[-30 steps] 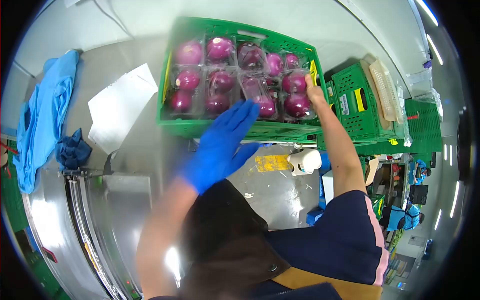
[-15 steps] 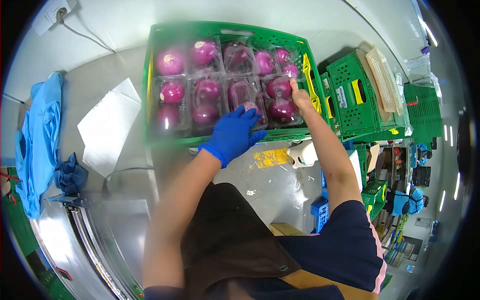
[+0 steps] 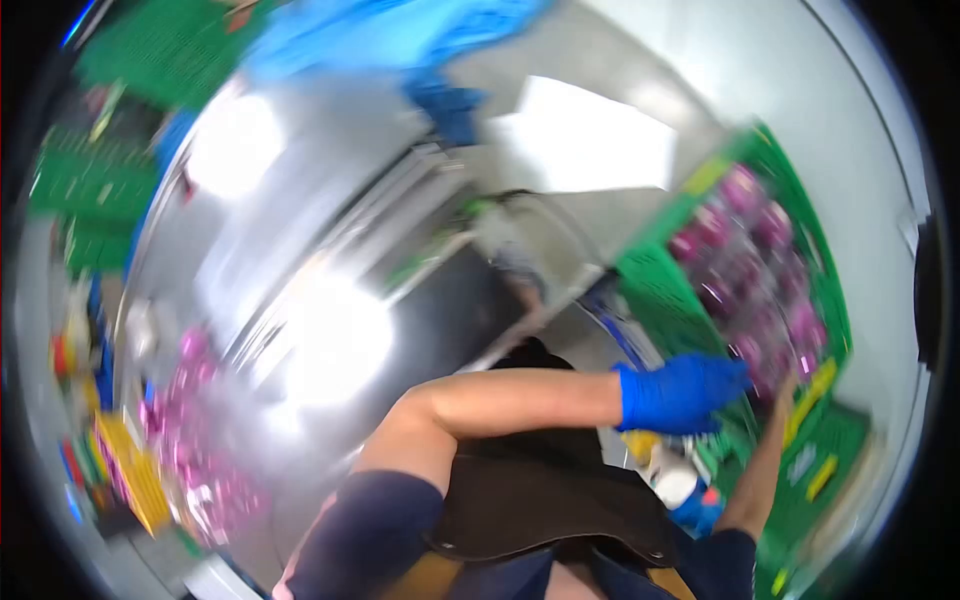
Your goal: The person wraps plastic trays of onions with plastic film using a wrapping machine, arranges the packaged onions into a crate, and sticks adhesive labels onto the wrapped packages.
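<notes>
On the right side stands a green crate [image 3: 672, 292] holding clear packs of purple onions [image 3: 742, 268]. My left hand [image 3: 690, 392], in a blue glove, is at the crate's near edge, close to the packs; motion blur hides what its fingers do. My right hand [image 3: 785, 395], bare, is at the crate's right end beside the yellow handle [image 3: 812, 402]. Its fingers are blurred and partly lost against the onions. Further left, on the steel surface, lies a heap of purple items in clear wrap [image 3: 200, 440].
White paper sheets [image 3: 585, 135] lie behind the crate's left end. A steel machine [image 3: 350, 290] fills the middle. Blue cloth [image 3: 400, 35] lies at the top. Green crates [image 3: 100, 175] stand at far left, and a green crate [image 3: 835, 450] at the lower right.
The view has swung to the left, so the onion crate now appears at the right and tilted. The steel machine and the wrapped purple heap have come into view. Both hands remain near the crate.
</notes>
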